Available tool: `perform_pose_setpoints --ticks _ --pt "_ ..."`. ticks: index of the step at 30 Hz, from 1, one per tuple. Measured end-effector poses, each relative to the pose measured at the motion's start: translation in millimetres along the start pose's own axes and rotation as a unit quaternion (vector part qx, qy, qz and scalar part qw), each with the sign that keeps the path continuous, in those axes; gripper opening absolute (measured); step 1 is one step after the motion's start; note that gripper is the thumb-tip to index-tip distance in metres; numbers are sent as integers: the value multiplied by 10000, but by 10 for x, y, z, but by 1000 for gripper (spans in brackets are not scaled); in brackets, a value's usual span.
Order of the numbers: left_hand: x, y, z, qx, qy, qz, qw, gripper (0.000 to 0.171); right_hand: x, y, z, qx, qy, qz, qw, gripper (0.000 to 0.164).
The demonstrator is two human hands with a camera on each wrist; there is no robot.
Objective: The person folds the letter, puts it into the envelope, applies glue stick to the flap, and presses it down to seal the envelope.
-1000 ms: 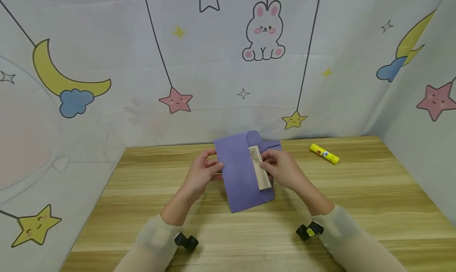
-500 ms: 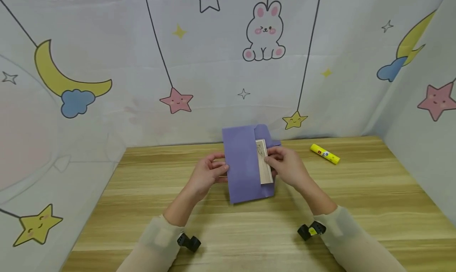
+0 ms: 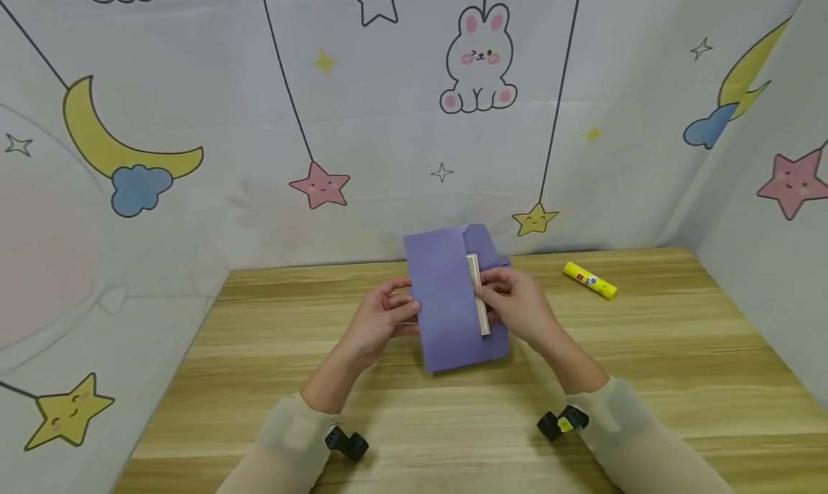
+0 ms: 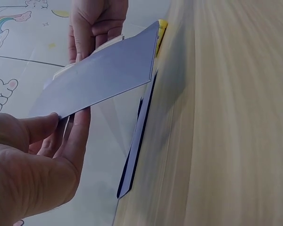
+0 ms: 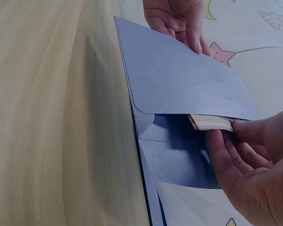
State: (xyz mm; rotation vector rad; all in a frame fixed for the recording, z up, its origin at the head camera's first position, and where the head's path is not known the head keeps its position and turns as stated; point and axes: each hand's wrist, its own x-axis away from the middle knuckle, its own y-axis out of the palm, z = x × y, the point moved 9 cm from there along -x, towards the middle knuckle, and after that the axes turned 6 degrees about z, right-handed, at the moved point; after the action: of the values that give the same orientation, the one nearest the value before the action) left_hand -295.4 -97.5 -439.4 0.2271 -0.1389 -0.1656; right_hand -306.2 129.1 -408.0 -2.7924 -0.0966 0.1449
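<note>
A purple envelope point(image 3: 443, 300) is held up above the wooden table, tilted, its open side toward the right. My left hand point(image 3: 382, 318) pinches its left edge, thumb in front and fingers behind. From the opening sticks a narrow strip of folded cream paper point(image 3: 475, 271); the rest lies hidden inside the envelope. My right hand point(image 3: 517, 303) pinches this folded paper point(image 5: 212, 123) at its outer edge between thumb and fingers. In the right wrist view the paper's layered end shows within the pocket's mouth.
A yellow glue stick point(image 3: 590, 280) lies at the back right of the table point(image 3: 666, 357). Another purple paper piece point(image 4: 137, 141) lies on the table beyond the held envelope. Behind the table hangs a white printed cloth point(image 3: 388, 106).
The folded paper has slid left, deeper into the envelope, so a narrower strip shows. Both hands and the envelope have shifted slightly right, and the envelope sits a little higher.
</note>
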Motion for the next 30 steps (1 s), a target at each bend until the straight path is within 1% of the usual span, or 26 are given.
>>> perform_pose_setpoints --ticks 7,14,20,25,30 --pt "11 -8 -26 -39 -13 3 10000 48 42 18 5 -109 68 -282 9995 31" --pt "-6 10 -41 -70 -5 -146 9999 59 56 22 -9 -354 -16 -465 9983 30" --pt "9 27 -29 -155 -29 -194 9997 63 47 38 10 -660 138 -650 9956 30" --pt "21 37 -29 -200 -46 -261 9994 64 37 43 28 -722 211 -764 9942 32" --pt "24 39 -19 -224 -14 -252 9994 65 24 49 33 -656 290 -741 9947 32"
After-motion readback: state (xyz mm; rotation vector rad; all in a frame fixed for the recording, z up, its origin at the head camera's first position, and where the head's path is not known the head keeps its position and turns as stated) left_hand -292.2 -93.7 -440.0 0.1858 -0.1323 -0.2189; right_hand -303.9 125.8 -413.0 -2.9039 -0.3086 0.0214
